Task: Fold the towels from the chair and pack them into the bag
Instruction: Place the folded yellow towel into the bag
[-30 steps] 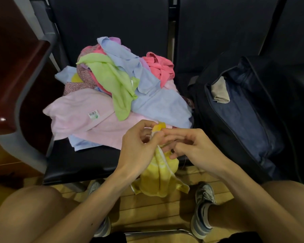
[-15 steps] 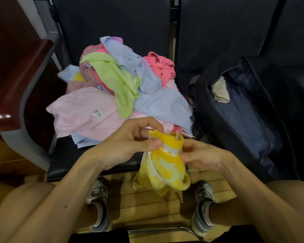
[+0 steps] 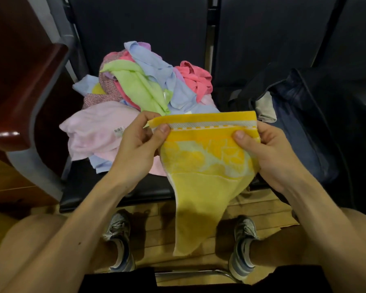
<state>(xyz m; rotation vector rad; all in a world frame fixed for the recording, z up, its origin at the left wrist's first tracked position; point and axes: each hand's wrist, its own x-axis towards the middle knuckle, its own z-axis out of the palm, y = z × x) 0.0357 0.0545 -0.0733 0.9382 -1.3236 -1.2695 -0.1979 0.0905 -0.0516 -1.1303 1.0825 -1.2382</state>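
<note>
Head camera: nearest, the left hand point(image 3: 140, 142) and right hand point(image 3: 266, 153) each pinch a top corner of the yellow towel point(image 3: 203, 166), which hangs spread between them. Beyond, the towel pile point(image 3: 135, 87) lies on the chair point(image 3: 106, 187); the open bag point(image 3: 304, 127) sits to the right.

L hand point(image 3: 140, 142): pinches yellow towel point(image 3: 203, 166) top hem, 9 o'clock corner, thumb on near face.
R hand point(image 3: 268, 157): pinches 3 o'clock corner, thumb likewise.
L forearm point(image 3: 89, 212): bare, in from 7 o'clock.
R forearm point(image 3: 317, 210): bare, from 5 o'clock.
</note>
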